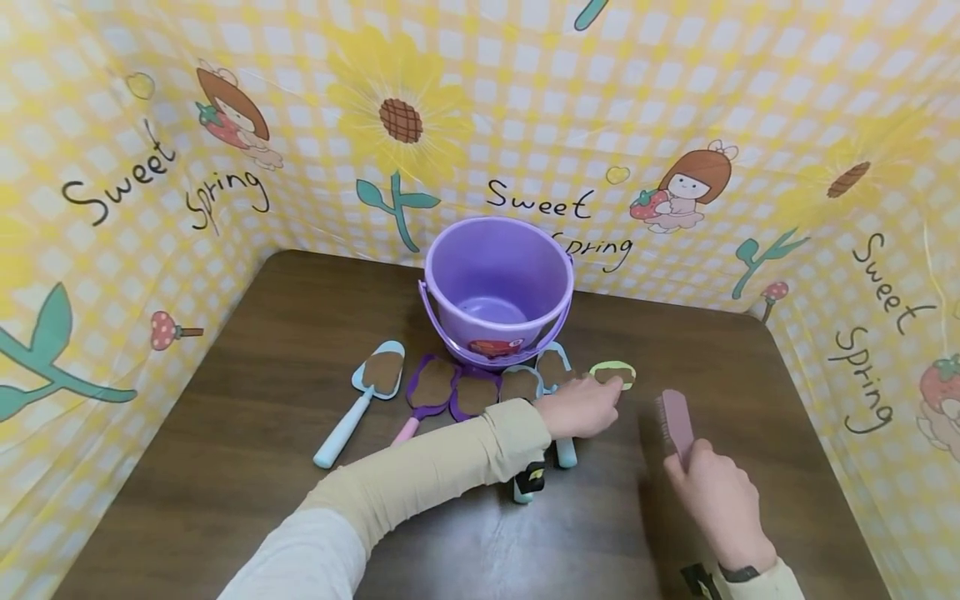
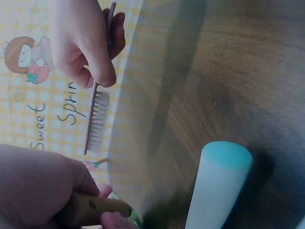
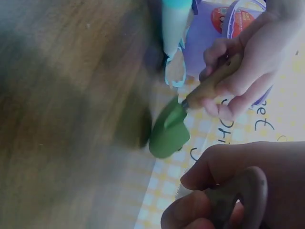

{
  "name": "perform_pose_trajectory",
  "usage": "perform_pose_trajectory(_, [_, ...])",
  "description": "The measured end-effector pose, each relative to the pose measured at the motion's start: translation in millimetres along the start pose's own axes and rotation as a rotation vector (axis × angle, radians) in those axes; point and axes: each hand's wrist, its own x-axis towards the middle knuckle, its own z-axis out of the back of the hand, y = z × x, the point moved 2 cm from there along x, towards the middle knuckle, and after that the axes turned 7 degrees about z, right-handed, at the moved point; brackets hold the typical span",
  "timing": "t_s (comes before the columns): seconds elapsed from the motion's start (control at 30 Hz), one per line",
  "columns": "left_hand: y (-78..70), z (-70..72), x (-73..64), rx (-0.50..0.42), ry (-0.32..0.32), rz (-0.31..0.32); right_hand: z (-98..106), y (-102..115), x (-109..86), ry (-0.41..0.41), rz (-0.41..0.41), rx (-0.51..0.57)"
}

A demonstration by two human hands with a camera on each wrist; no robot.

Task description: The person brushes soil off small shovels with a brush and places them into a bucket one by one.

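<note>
My left hand reaches across to the right of the bucket and grips the wooden handle of a small green trowel. In the head view, only the trowel's pale green rim with brown inside shows past the fingers. My right hand holds a mauve brush by its handle, bristles facing left. The right wrist view shows a hole near the end of the brush handle. Brush and trowel are apart, with the brush to the right.
A purple bucket stands at the back centre, its handle lowered to the front. Before it lie several shovels with brown on their blades: a light blue shovel at left, a purple shovel with pink handle, and others partly under my left arm. Patterned cloth surrounds the table.
</note>
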Motion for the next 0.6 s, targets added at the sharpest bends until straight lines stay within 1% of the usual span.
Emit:
perform_pose_trajectory(0.07, [2.9, 2.8, -7.1, -0.005, -0.013, -0.03, 3.3, 0.4, 0.2, -0.004, -0.006, -0.002])
perform_pose_trajectory(0.23, [10.4, 5.3, -25.5, -0.02, -0.066, -0.127, 12.4, 3.2, 0.1, -0.034, -0.007, -0.009])
perform_pose_trajectory(0.37, [16.9, 7.6, -43.7, -0.037, -0.097, -0.198, 18.0, 6.8, -0.1, -0.039, -0.009, -0.01])
perform_pose_trajectory(0.43, [22.0, 9.4, -54.6, -0.05, -0.113, -0.21, 18.4, 10.8, 0.5, -0.044, 0.0, -0.011])
perform_pose_trajectory(0.5, [28.6, 10.9, -66.0, -0.075, -0.12, -0.206, 17.4, 15.8, 2.3, -0.05, 0.017, -0.011])
perform_pose_trajectory(0.6, [38.6, 10.8, -80.8, -0.109, -0.116, -0.164, 15.4, 23.6, 4.8, -0.072, 0.043, -0.019])
